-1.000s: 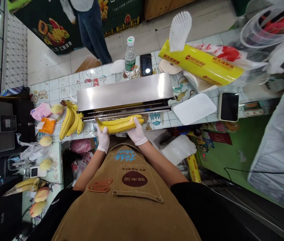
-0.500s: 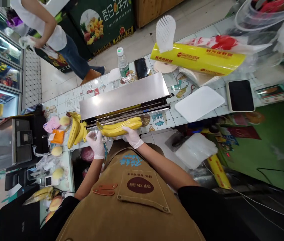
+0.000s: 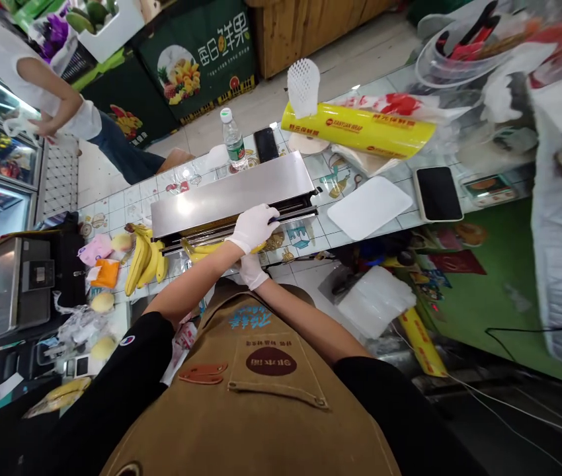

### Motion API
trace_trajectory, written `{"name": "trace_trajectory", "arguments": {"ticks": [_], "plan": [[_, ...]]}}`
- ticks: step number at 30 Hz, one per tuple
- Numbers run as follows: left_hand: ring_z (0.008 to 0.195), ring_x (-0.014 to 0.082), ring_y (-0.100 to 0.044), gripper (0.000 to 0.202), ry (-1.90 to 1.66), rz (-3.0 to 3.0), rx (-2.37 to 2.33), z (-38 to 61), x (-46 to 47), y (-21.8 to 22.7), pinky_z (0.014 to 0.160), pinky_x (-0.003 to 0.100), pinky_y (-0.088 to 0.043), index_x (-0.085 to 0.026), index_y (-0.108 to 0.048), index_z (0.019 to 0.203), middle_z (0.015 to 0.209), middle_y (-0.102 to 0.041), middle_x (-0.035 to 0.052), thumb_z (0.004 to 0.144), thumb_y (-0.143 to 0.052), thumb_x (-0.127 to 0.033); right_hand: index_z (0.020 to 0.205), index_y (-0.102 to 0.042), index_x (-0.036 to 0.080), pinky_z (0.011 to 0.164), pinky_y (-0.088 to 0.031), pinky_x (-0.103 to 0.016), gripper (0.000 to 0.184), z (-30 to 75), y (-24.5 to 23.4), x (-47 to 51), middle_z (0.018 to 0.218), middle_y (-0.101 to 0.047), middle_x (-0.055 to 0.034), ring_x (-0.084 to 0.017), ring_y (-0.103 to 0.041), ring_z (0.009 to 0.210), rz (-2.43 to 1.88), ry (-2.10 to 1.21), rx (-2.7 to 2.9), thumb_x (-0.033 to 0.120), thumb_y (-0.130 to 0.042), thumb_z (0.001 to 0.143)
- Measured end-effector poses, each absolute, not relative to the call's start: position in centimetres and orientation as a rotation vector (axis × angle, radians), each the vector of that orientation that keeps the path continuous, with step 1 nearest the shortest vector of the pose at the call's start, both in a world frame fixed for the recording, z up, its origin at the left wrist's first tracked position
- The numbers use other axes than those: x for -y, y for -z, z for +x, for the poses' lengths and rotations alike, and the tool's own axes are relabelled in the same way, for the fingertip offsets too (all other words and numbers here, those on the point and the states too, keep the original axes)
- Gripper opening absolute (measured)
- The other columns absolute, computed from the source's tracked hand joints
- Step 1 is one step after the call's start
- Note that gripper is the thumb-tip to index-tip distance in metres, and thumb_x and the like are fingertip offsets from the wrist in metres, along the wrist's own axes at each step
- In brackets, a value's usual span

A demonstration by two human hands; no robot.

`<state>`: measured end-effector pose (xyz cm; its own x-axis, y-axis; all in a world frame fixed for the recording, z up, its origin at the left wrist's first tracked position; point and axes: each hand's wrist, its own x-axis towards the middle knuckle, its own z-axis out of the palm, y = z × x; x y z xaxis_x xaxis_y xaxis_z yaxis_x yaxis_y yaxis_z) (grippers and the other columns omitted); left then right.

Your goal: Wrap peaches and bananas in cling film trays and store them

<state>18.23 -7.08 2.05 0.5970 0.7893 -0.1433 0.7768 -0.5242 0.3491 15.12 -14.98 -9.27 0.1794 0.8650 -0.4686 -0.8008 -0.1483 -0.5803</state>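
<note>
My left hand [image 3: 254, 228], in a white glove, reaches across my body and lies flat against the front bar of the stainless steel bar sealer [image 3: 231, 195]. Below it, my gloved right hand [image 3: 252, 272] sits against the yellow bananas [image 3: 206, 248], its fingers partly hidden behind my left hand. My left forearm covers most of these bananas, which lie along the sealer's front edge. Clear plastic film [image 3: 178, 264] shows at their left end. A second bunch of bananas [image 3: 145, 263] lies to the left of the sealer.
A yellow cling film roll [image 3: 358, 129] lies behind the sealer, near a water bottle [image 3: 233, 139] and a phone [image 3: 266, 144]. To the right are a white board [image 3: 369, 207] and a black-screened device [image 3: 438, 194]. A co-worker [image 3: 47, 99] stands at upper left.
My left hand has left the bananas' left end and crossed over them to the sealer's front bar, above my right hand. The co-worker has moved left.
</note>
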Motion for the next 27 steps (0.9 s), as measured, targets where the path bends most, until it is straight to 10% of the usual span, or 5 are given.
{"name": "trace_trajectory", "arguments": {"ticks": [18,27], "plan": [[0.103,0.0305,-0.078,0.027,0.541,2.727,-1.118,13.5,5.3,-4.8,0.087,0.037,-0.059,-0.008,-0.079,0.115,0.107,-0.080,0.0202,0.100,-0.056,-0.009,0.099,-0.072,0.024,0.070,-0.066,-0.029,0.046,16.3,10.3,15.6,0.094,-0.082,0.0029,-0.019,-0.077,0.082,-0.928,-1.556,0.007,0.025,-0.088,0.056],[0.099,0.0338,-0.077,0.015,0.448,2.228,-1.538,3.5,3.4,-5.8,0.098,0.039,-0.056,-0.020,-0.079,0.064,0.083,-0.080,0.0153,0.066,-0.075,-0.005,0.109,-0.074,0.026,0.092,-0.068,-0.042,0.053,16.6,9.4,16.2,0.113,-0.082,0.0002,-0.024,-0.078,0.103,-0.869,-1.615,0.101,0.028,-0.089,0.058]]}}
